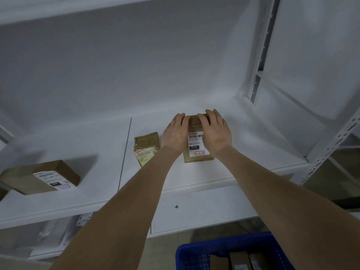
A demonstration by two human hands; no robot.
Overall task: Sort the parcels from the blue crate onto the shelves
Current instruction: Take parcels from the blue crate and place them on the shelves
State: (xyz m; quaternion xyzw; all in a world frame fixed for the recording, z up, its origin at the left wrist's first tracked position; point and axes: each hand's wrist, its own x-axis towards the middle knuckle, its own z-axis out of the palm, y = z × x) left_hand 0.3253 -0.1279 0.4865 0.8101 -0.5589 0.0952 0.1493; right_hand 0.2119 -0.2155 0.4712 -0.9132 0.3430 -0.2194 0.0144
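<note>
**Over a blue crate point(194, 254), two hands on a labelled parcel point(195, 145)**

The blue crate stood below the front edge of the white shelf point(243, 152). On the shelf's right half, the left hand point(175, 133) and right hand point(214, 131) lay flat on the labelled parcel, fingers together and reaching its far edge. The taped cardboard looked stiff, light and slightly slick, and its long sides seemed the surest hold. A smaller taped packet point(146, 149) and a brown box point(39, 176) sat further left on the shelf.

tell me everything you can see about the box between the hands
A small brown cardboard parcel, sealed with glossy clear tape, lies flat on the white shelf board. A white shipping label with a barcode, "010" and a red-boxed handwritten code covers its near top. The left hand and right hand rest on it from either side, fingers reaching its far edge.
</note>
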